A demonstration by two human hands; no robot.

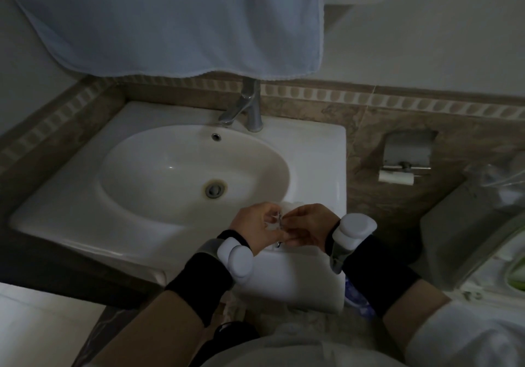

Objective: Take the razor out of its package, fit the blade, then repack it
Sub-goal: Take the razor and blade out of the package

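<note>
Both hands meet over the front right rim of the white sink (312, 150). My left hand (257, 229) pinches a small metal razor part (279, 221) together with a clear piece that looks like plastic wrapping (270, 226). My right hand (308, 229) holds the same small thing from the other side, fingers curled round it. A thin metal end, perhaps the razor's handle (278, 244), pokes out below the fingers. A white package or tissue (289, 205) lies on the rim just behind the hands. The dim light hides finer detail of the razor.
A chrome tap (250, 108) stands behind the basin, and a pale blue towel (176, 20) hangs above it. A toilet-roll holder (403, 165) is set in the tiled wall at right. A lined bin (483, 224) stands at the far right.
</note>
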